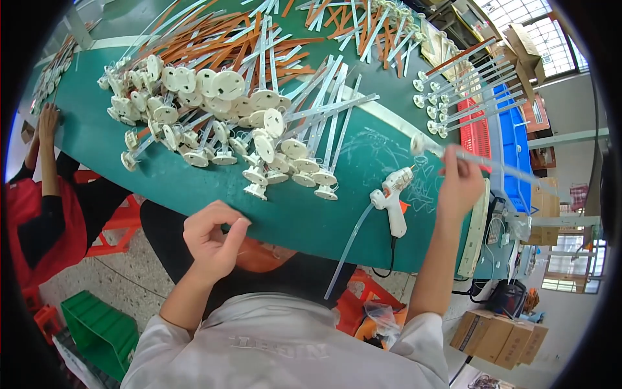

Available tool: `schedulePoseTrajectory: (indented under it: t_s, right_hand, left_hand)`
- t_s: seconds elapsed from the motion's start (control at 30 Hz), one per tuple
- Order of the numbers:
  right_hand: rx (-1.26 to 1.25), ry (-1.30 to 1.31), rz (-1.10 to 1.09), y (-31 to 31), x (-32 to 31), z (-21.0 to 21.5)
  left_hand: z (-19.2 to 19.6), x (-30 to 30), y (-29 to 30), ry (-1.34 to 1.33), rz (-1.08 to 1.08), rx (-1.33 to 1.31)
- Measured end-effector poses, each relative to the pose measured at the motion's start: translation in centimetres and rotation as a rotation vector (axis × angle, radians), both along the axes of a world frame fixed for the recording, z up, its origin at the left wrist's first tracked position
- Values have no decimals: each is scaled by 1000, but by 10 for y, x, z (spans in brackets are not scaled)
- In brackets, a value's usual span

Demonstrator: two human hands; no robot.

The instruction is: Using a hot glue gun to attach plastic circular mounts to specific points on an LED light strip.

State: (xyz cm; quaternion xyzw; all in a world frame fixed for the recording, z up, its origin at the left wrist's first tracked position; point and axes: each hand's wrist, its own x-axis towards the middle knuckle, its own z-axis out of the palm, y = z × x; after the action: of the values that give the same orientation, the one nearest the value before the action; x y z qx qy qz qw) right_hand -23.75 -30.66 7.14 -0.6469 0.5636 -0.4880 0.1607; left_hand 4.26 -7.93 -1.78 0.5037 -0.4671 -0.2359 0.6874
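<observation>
My right hand (461, 188) is raised over the right part of the green table, closed on a pale LED strip (505, 170). A round white base (424, 144) sits at the strip's left end; the strip is blurred and points off to the right. By the table's front edge hovers my left hand (212, 238), its fingers loosely curled and nothing seen in them. Between my hands a white glue gun (394, 198) lies on the table, a clear glue stick (350, 249) trailing from it. Farther left is a heap of strips with round white bases (223, 85).
Brown and white strips (240, 39) pile up at the back. Several finished-looking strips (476, 74) lie in a row at the far right, across a red basket (475, 126) and beside a blue bin (512, 149). Another person's hands (48, 123) work at the far left.
</observation>
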Motion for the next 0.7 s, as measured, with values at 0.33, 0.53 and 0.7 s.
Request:
schedulePoseTrajectory:
  t_s: [0.33,0.53,0.7]
  right_hand:
    - [-205,507,-212,-141,-5,-55]
    - [-88,579,-221,-158,-8,-61]
    - [-41,648,-266,-147,-12,-47]
  left_hand:
    - [-17,13,36,-54,159,45]
    - [-11,7,47,-60,126,88]
    - [-4,-1,45,-77,80,41]
